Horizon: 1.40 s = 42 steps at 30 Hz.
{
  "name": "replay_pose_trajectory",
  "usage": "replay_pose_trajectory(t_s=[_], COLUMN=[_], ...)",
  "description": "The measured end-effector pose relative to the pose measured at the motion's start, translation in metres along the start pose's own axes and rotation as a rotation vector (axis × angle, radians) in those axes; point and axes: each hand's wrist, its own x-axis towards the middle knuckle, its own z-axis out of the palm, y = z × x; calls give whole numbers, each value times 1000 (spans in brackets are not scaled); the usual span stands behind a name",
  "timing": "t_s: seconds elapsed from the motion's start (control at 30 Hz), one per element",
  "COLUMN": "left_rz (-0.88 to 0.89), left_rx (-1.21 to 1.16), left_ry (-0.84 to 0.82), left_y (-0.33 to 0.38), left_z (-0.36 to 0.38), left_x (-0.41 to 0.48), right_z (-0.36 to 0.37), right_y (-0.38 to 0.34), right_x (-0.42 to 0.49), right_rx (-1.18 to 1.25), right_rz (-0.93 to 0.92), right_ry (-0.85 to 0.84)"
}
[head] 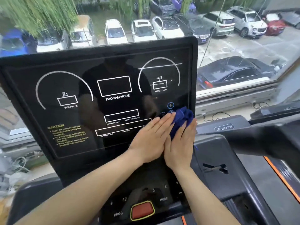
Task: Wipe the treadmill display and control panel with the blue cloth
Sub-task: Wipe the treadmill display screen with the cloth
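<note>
The treadmill display (100, 88) is a large black glossy panel with white gauge outlines and yellow caution text. Below it lies the control panel (162, 190) with number keys and a red stop button (142, 210). The blue cloth (181, 118) is bunched at the display's lower right corner. My right hand (181, 143) lies flat on the cloth, pressing it against the display. My left hand (150, 138) lies flat beside it, fingers straight, its fingertips touching the cloth's left edge.
A window behind the console looks onto parked cars. A second treadmill's console (224, 127) and dark handrail (267, 135) stand at the right. A cup-holder tray (215, 169) sits right of the panel. Cables lie on the sill (227, 113).
</note>
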Motion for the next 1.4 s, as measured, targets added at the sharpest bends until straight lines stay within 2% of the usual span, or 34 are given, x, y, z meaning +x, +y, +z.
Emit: replay_pose_trajectory(t_s=[0.13,0.3,0.37,0.47,0.67,0.77,0.83,0.9,0.97,1.13,1.23,1.33,1.4], left_rz=[-41,-275,-335,-388,-277,-352,-482,-620,-672,-453,-322,-289,-351], left_rx=[112,137,114,54,32,47,74,56,37,79,93,103,89], left_ry=[128,359,355,360,234,269,331,379,383,332,319,333,360], left_y=[-31,-105,-120,-105,-31,-58,-88,-111,-119,-96,-81,-82,-94], left_z=[-18,-62,-71,-61,8,-12,-37,-57,-66,-74,-71,-65,-64], left_x=[34,72,78,70,-12,7,32,51,62,94,108,98,79], right_z=[-27,-69,-77,-68,-16,-36,-63,-81,-88,-87,-87,-86,-84], right_y=[-11,-73,-91,-83,-14,-40,-77,-105,-110,-63,-43,-46,-64], right_x=[58,153,174,161,67,102,140,168,179,173,162,156,153], right_rx=[51,-2,-20,-3,-183,-208,-160,-141,-148,-29,-27,-35,-61], right_rz=[-187,-459,-494,-519,-682,-770,-805,-807,-788,-529,-448,-359,-384], right_ry=[66,232,268,259,26,67,123,152,173,192,210,200,187])
